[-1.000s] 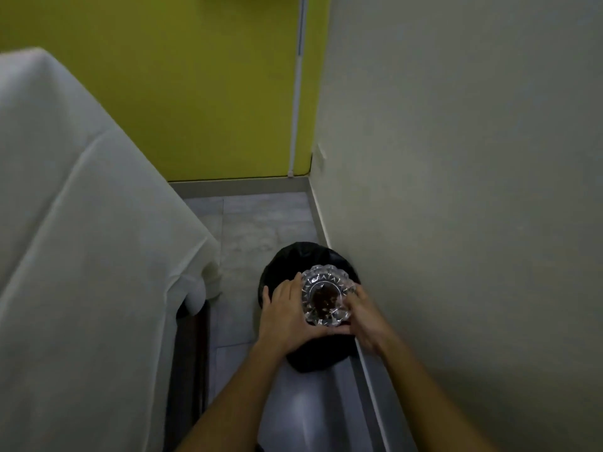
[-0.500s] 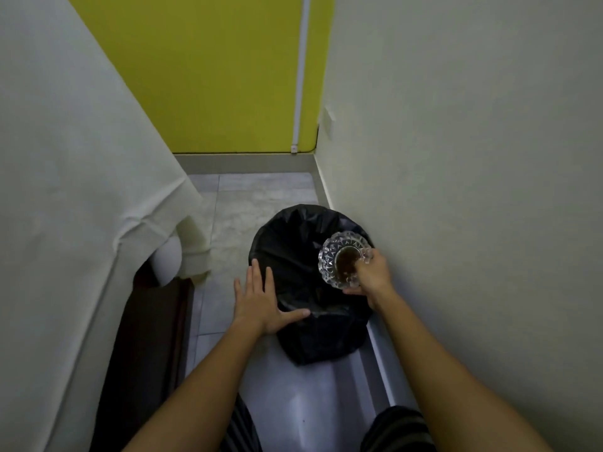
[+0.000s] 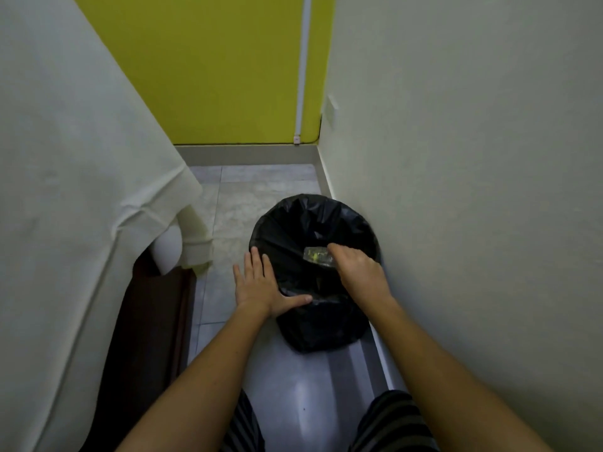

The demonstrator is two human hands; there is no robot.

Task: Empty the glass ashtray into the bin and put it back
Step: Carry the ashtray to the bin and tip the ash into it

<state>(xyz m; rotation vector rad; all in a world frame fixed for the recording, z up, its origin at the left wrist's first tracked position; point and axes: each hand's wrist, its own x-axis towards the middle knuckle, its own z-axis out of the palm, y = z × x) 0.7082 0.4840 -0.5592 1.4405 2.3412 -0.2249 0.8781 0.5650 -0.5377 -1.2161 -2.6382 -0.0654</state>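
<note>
Seen from a camera on the person's head, looking down into a narrow gap between a bed and a wall. A round bin [image 3: 326, 321] lined with a black plastic bag stands on the grey tiled floor [image 3: 235, 203], close against the pale wall [image 3: 456, 190] on the right.

The right hand [image 3: 357, 272] reaches over the bin's open mouth, knuckles up, its grip closed around the glass ashtray [image 3: 316, 256]. Only a small clear, glinting part of the ashtray shows beyond the fingers, and it is blurred; it seems to be tipped downward into the bag, though the exact tilt is hard to judge. The ashtray is held above the inside of the bin, not resting on it.

The left hand [image 3: 264, 287] lies flat against the near left side of the bin, fingers spread and pointing away, thumb stretched across the crumpled bag at the rim. Its grip is apart and holds nothing.

On the left, a bed [image 3: 65, 158] draped in a white sheet fills the side of the view, with a dark wooden frame [image 3: 146, 321] showing beneath it. Straight ahead is a bright yellow wall [image 3: 228, 76] with a thin white conduit [image 3: 303, 66] running down it. Both bare forearms enter from the bottom, above knees in striped fabric [image 3: 391, 422].
</note>
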